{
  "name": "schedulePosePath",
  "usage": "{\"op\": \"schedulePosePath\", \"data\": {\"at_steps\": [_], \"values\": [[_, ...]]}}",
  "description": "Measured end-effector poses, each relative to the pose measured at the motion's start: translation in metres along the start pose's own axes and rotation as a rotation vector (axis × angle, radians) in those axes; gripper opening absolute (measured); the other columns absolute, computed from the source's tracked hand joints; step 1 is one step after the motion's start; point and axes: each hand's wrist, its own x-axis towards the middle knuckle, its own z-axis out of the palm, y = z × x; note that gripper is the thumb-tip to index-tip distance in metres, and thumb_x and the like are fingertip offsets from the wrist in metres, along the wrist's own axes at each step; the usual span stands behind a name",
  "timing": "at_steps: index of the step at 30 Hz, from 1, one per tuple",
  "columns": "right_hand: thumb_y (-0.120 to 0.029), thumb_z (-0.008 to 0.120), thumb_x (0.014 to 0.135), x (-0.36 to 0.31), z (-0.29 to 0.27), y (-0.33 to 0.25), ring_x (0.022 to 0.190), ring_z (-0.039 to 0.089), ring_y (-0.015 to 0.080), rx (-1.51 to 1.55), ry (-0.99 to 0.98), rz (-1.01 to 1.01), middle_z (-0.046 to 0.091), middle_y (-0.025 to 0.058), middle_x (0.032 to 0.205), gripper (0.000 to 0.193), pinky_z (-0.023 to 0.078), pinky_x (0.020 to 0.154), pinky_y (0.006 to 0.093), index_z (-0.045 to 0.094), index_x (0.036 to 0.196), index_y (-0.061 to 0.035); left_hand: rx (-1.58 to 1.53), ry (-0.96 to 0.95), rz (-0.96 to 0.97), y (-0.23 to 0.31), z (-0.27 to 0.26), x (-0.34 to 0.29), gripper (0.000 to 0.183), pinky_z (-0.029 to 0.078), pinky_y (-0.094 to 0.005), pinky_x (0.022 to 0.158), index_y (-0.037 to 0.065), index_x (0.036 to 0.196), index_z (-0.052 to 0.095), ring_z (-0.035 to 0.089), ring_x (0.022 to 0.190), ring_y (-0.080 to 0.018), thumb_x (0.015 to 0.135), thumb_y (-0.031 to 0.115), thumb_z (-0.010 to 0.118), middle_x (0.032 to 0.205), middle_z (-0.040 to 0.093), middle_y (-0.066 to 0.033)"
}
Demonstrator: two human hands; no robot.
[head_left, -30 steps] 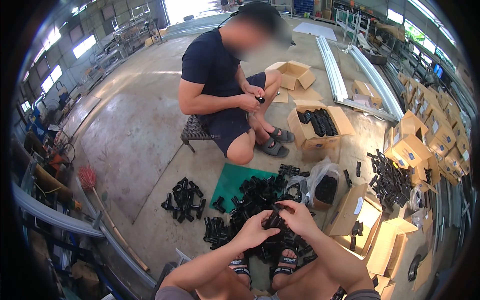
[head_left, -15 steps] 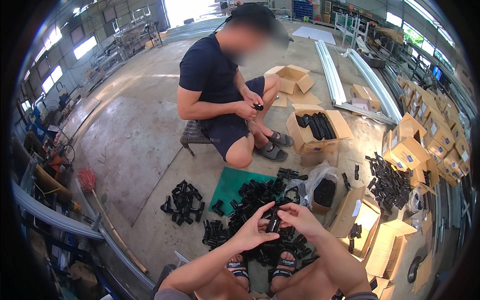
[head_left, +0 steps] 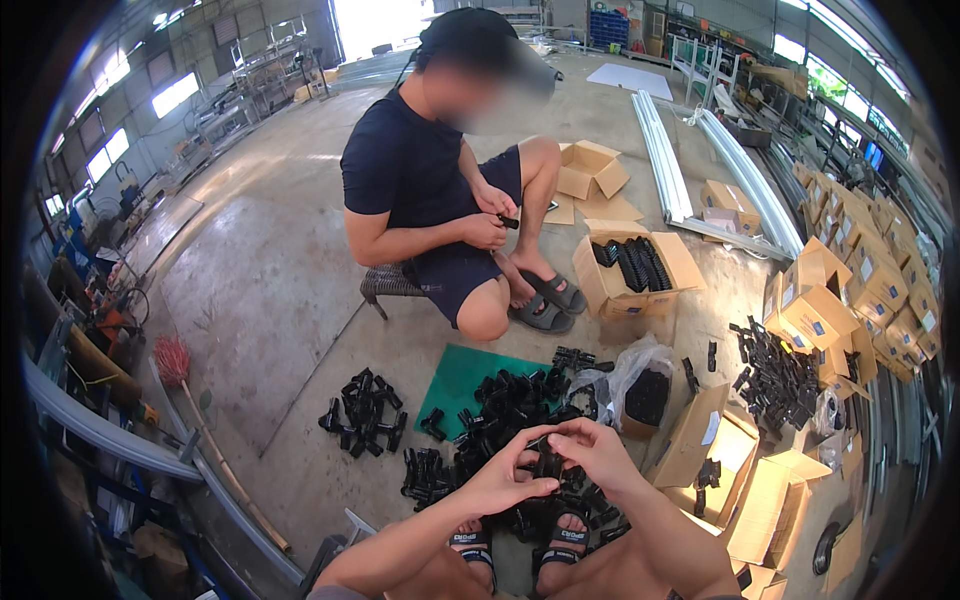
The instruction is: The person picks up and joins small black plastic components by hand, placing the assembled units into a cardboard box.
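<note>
Between my two hands I hold a glossy black pipe fitting, partly covered by fingers. My left hand curls round its left side, with the thumb low on it. From the right, my right hand pinches it near the top. Beneath the hands lies a heap of similar black fittings, partly on a green sheet. A smaller group of fittings lies to the left on the floor. Across from me a seated person holds a small black piece in both hands.
A carton of black parts stands beyond the heap, near a plastic-lined box. Open cartons and loose black parts lie to the right, with stacked boxes behind. A red broom lies at left.
My right hand has shifted over the top of the fitting, and my left fingers have closed further round it. The seated person has leaned slightly left, and their piece has turned.
</note>
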Motion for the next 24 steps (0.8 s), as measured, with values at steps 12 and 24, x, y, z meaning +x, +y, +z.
{"op": "schedulePosePath", "data": {"at_steps": [12, 24], "values": [[-0.022, 0.075, 0.093, -0.005, 0.006, -0.002, 0.081, 0.064, 0.0087, -0.024, 0.051, -0.015, 0.071, 0.0041, 0.093, 0.029, 0.052, 0.069, 0.0243, 0.068, 0.112, -0.0005, 0.232, 0.066, -0.044, 0.0, -0.001, -0.008, 0.085, 0.053, -0.0227, 0.075, 0.016, 0.155, 0.033, 0.067, 0.09, -0.0096, 0.086, 0.012, 0.081, 0.117, 0.061, -0.0143], [-0.024, 0.076, 0.091, 0.001, 0.009, -0.002, 0.078, 0.062, 0.0085, -0.121, 0.049, -0.037, 0.069, 0.0042, 0.089, 0.031, 0.051, 0.066, 0.0245, 0.068, 0.108, 0.0015, 0.063, 0.156, -0.157, 0.027, 0.014, -0.009, 0.082, 0.054, -0.0234, 0.079, 0.013, 0.151, 0.037, 0.068, 0.092, -0.0118, 0.083, 0.003, 0.081, 0.113, 0.064, -0.0134]]}}
